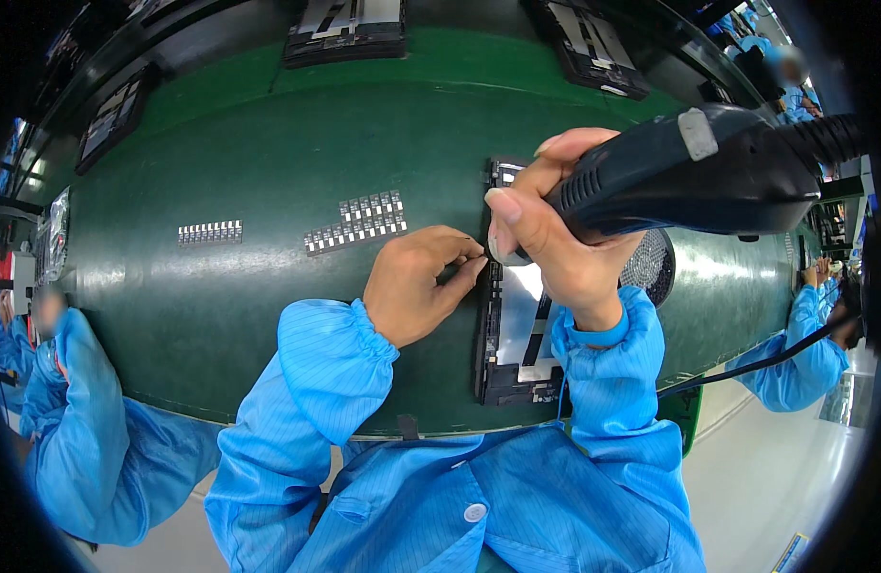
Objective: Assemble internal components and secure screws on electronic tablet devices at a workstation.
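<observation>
My left hand (417, 285) is closed, its thumb and fingertips meeting at the left edge of an opened tablet-like device (493, 358). Whatever lies between those tips is too small to make out. Over the same device my right hand (569, 239) has its fingers curled round the narrow, ridged end of a bulky black handheld tool (689, 181). The tool points left, and a ribbed black hose or neck (832, 138) runs from its wide end. Its exact kind is unclear. Silver panels and dark strips show in the device, partly covered by my right hand and sleeve.
Small black-and-white parts lie in rows (369, 220) left of my hands, with another row (210, 232) farther left. A round textured grey disc (649, 269) sits right of my wrist. Similar opened devices (345, 46) stand at the back. Co-workers' blue sleeves (96, 430) flank the green table.
</observation>
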The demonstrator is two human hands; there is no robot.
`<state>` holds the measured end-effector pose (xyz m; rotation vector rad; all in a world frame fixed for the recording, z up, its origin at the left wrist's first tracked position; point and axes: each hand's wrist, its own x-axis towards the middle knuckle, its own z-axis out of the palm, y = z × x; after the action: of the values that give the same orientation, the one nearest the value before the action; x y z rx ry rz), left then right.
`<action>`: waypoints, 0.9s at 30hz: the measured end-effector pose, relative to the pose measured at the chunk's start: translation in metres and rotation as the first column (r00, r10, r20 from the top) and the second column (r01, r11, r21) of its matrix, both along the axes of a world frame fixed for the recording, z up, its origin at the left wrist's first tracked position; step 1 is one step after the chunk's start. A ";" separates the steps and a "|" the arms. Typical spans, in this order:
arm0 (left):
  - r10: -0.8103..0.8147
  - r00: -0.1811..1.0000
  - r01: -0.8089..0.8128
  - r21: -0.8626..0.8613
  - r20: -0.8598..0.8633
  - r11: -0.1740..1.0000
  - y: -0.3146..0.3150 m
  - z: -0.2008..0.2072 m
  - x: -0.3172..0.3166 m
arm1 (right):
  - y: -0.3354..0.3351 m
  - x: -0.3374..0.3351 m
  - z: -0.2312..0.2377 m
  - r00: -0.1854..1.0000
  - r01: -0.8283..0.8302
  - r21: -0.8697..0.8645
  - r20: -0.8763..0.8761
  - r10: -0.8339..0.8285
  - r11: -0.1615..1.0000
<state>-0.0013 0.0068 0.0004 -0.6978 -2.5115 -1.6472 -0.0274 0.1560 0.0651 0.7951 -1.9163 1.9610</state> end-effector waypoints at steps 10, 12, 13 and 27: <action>0.018 1.000 -0.018 -0.007 0.022 1.000 -0.001 0.004 0.000 | -0.005 0.001 0.001 0.999 0.028 -0.083 0.027 -0.026 0.996; 0.027 0.999 -0.028 0.041 0.026 0.999 -0.002 0.003 0.000 | -0.003 -0.001 -0.001 0.997 0.049 -0.168 0.062 -0.039 0.985; 0.026 0.999 -0.027 0.041 0.026 0.999 -0.002 0.003 0.000 | 0.001 -0.004 -0.003 0.996 0.081 -0.130 0.049 -0.075 0.988; 0.118 0.991 -0.122 0.093 0.056 0.988 -0.005 -0.007 -0.002 | 0.005 -0.012 -0.011 0.989 0.133 -0.113 0.081 -0.124 0.985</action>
<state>-0.0035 0.0021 -0.0064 -0.4916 -2.4347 -1.7503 -0.0398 0.1605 0.0541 0.5606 -1.8226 2.0282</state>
